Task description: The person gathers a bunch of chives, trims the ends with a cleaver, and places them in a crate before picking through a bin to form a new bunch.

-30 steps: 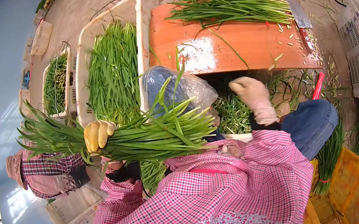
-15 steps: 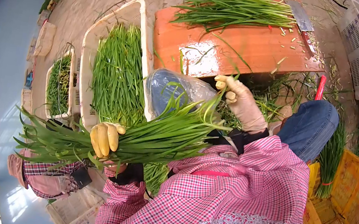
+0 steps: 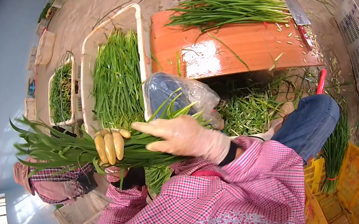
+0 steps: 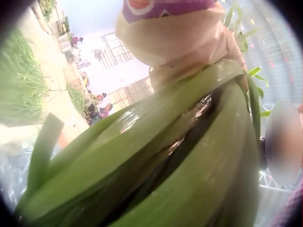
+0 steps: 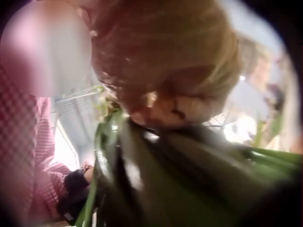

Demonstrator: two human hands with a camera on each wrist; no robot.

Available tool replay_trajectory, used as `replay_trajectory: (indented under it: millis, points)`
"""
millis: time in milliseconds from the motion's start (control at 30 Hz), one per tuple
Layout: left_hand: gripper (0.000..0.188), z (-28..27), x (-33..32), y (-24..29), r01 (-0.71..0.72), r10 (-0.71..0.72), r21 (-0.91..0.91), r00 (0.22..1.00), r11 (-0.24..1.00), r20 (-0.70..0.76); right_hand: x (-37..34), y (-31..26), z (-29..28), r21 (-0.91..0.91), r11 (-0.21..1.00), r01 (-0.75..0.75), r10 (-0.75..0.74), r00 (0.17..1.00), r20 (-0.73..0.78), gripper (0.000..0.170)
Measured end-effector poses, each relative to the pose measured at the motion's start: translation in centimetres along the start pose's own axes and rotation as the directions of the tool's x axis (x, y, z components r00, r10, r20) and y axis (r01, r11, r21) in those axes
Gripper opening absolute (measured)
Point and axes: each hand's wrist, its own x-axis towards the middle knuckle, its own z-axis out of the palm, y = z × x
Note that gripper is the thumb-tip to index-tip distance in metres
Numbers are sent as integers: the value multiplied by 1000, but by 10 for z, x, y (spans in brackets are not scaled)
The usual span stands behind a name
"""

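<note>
Head, leaf bundle: a loose bundle of long, flat green leaves (image 3: 49,150) lay across the person's lap; its stem ends were hidden behind the right hand and forearm.
Head, left hand: the left hand (image 3: 109,147), in a yellowish glove, clasped the bundle with curled fingers, presumably to steady it while leaving the stem side free.
Head, right hand: the right hand (image 3: 185,136), in a pale thin glove, lay over the bundle, index finger and thumb extended; whether its hidden fingers gripped could not be told.
Head, orange board: a glossy orange board (image 3: 171,43) bore a green-stalked bunch (image 3: 233,10); a broad steel knife with a red handle (image 3: 299,18) lay beside the bunch's pale ends, probably for easy reach.
Head, knee: clear plastic film (image 3: 203,94) covered one denim knee, likely against wet.
Left wrist: leaves filled the foreground, hiding the fingertips; an oval blur (image 4: 284,142) masked the right edge.
Right wrist: shadow and blur obscured the fingers' contact with the dark leaves.
</note>
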Motion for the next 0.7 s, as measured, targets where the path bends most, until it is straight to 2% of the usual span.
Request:
replay_trajectory:
  millis: [33, 67, 100, 133, 167, 200, 233, 267, 300, 333, 367, 467, 500, 533, 567, 633, 700]
  points:
    - [26, 0, -3, 3, 13, -12, -21, 999, 1000, 37, -6, 20, -8, 158, 985, 63, -74, 995, 68, 52]
    - [32, 22, 12, 1, -1, 1, -9, 1000, 1000, -1, -14, 43, -12, 220, 975, -25, -16, 983, 183, 57]
    - [32, 21, 10, 1, -17, 18, -34, 999, 999, 27, -25, 70, -11, 247, 967, -63, 13, 980, 198, 54]
    - [31, 18, 8, -1, -32, 36, -63, 998, 997, 58, -44, 100, -11, 158, 971, -180, 149, 971, 189, 50]
    - [31, 13, 7, -2, -47, 56, -96, 994, 994, 91, -58, 103, -31, 258, 897, -360, 309, 925, 219, 42]
    - [24, 2, 7, 1, -6, 26, -96, 977, 995, 211, -71, 119, -33, -95, 846, -525, 534, 827, 176, 36]
    - [15, -7, 15, 2, 15, 30, -116, 922, 993, 385, -82, 135, -33, -334, 753, -567, 619, 783, 66, 32]
    - [7, -16, 29, 2, 45, 34, -131, 837, 990, 547, -100, 164, -27, -347, 778, -524, 545, 837, -43, 28]
    - [5, -22, 40, -1, 77, 43, -143, 723, 987, 690, -101, 162, -33, -181, 735, -653, 652, 754, -76, 25]
    - [6, -20, 49, -2, 107, 40, -145, 652, 984, 757, -103, 165, -31, -234, 713, -661, 623, 751, -219, 26]
    - [6, -15, 52, -3, 109, 21, -123, 659, 986, 752, -104, 168, -28, -284, 685, -671, 574, 737, -358, 28]
    - [8, -4, 60, -5, 109, -29, -56, 656, 992, 754, -90, 151, -32, -442, 408, -799, 691, 587, -422, 32]
    - [9, -1, 62, -4, 104, -33, -48, 655, 993, 755, -86, 139, -38, -330, 567, -755, 735, 644, -211, 34]
    - [11, 1, 63, -3, 101, -36, -40, 654, 994, 755, -84, 122, -49, -178, 686, -705, 718, 696, 6, 36]
    - [12, 3, 63, -2, 97, -39, -32, 655, 995, 755, -81, 105, -61, 0, 756, -654, 639, 739, 213, 38]
    - [13, 7, 61, -2, 103, -58, -15, 665, 995, 745, -77, 78, -80, 374, 689, -621, 435, 767, 472, 38]
    - [13, 8, 60, -2, 89, -53, -6, 650, 996, 758, -80, 60, -110, 585, 561, -586, 457, 808, 371, 39]
